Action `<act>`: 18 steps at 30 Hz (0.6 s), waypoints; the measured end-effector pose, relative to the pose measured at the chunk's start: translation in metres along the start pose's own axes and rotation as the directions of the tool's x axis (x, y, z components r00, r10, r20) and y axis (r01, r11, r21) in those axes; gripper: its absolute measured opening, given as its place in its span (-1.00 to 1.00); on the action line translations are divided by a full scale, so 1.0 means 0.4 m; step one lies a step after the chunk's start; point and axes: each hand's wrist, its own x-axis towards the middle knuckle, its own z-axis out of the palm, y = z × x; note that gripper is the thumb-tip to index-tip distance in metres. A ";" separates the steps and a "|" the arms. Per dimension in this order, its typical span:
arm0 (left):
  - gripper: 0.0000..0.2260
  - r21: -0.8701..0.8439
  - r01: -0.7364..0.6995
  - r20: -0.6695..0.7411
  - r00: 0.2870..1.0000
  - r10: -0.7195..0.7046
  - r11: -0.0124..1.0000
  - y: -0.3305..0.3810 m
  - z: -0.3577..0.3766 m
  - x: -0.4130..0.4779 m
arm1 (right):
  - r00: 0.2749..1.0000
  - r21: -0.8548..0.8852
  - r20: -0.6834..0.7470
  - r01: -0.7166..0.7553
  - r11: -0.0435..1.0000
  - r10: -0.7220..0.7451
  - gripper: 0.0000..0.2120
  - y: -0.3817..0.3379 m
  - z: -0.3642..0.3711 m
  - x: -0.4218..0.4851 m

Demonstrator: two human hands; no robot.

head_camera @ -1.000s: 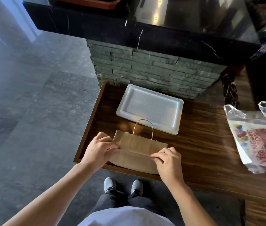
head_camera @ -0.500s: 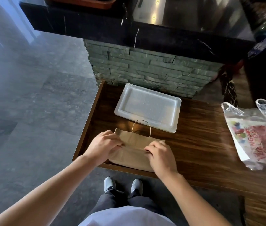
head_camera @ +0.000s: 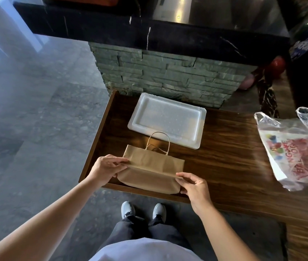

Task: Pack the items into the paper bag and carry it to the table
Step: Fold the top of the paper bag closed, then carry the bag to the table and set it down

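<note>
A flat, folded brown paper bag [head_camera: 153, 164] with a twine handle lies near the front edge of the wooden counter [head_camera: 230, 162]. My left hand [head_camera: 105, 168] pinches the bag's fold at its left end. My right hand [head_camera: 192, 186] pinches the same fold at its right end. The bag's bottom flap is partly lifted toward me. Behind the bag rests a white foam tray [head_camera: 168, 119], flat on the counter. A clear plastic bag with red print [head_camera: 298, 151] lies at the right.
A stone-faced pillar [head_camera: 168, 76] under a black marble ledge [head_camera: 149, 36] stands behind the counter. Grey tiled floor lies to the left. My shoes [head_camera: 143, 210] are below the counter's front edge. Red and pink balls [head_camera: 273, 66] sit at the far right.
Both hands slid apart along the bag's fold to its ends, and the bottom flap has lifted. The bag has also shifted slightly on the counter.
</note>
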 end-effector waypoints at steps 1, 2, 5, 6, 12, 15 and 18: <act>-0.74 -0.014 -0.016 -0.036 0.999 0.015 1.000 0.001 0.006 -0.003 | 1.000 0.040 0.006 0.001 0.999 -0.001 -0.84 0.002 -0.001 0.006; -0.75 -0.022 -0.032 -0.068 0.997 0.030 0.999 0.004 0.010 -0.005 | 1.000 0.074 0.018 0.006 0.997 -0.007 -0.85 -0.003 -0.002 0.009; -0.82 -0.022 -0.047 -0.119 0.992 0.044 0.999 0.016 0.015 -0.012 | 0.999 0.171 0.048 0.004 0.985 -0.013 -0.85 -0.029 -0.005 0.014; -0.85 -0.017 -0.046 -0.132 0.990 0.044 0.999 0.023 0.013 -0.017 | 0.998 0.183 0.055 0.020 0.983 -0.031 -0.85 -0.043 -0.005 0.014; -0.84 -0.015 -0.187 -0.275 0.945 0.176 0.982 0.077 -0.064 -0.095 | 0.953 0.145 0.097 0.273 0.951 -0.289 -0.89 -0.172 0.028 -0.021; -0.87 -0.117 -0.253 -0.393 0.900 0.190 0.960 0.075 -0.150 -0.183 | 0.901 0.143 0.177 0.374 0.916 -0.396 -0.89 -0.237 0.100 -0.069; -0.90 -0.169 -0.323 -0.534 0.824 0.188 0.931 0.033 -0.264 -0.313 | 0.855 0.177 0.306 0.380 0.908 -0.418 -0.88 -0.272 0.247 -0.141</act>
